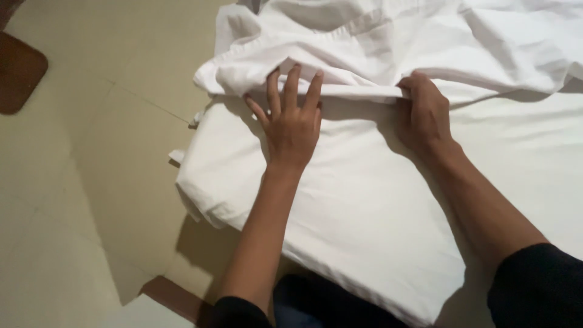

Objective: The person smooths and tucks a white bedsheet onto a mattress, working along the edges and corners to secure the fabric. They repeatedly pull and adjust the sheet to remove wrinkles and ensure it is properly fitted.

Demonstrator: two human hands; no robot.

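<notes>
While my left hand lies flat with its fingers spread, pressing on the bed just under a folded edge of the loose white sheet, my right hand is closed around that same folded edge a little farther along, pinching the cloth between thumb and curled fingers. Both hands sit on one line, the left toward the corner of the bed, the right toward its middle, with a stretch of the fold pulled fairly straight between them.

Beyond the hands the sheet is still bunched and wrinkled, heaped over the far part of the bed. Nearer to me the white mattress cover lies smooth and flat, reaching to the near corner of the bed, where it wraps down over the side. From that I judge the work to be at an early to middle point: one edge of the sheet has been gathered and lined up, but most of the cloth is not yet spread or smoothed.

Past the bed's left edge is the pale tiled floor, and at its top left corner lies a dark brown rounded mat; a strip of brown wood shows near the bed's foot.
</notes>
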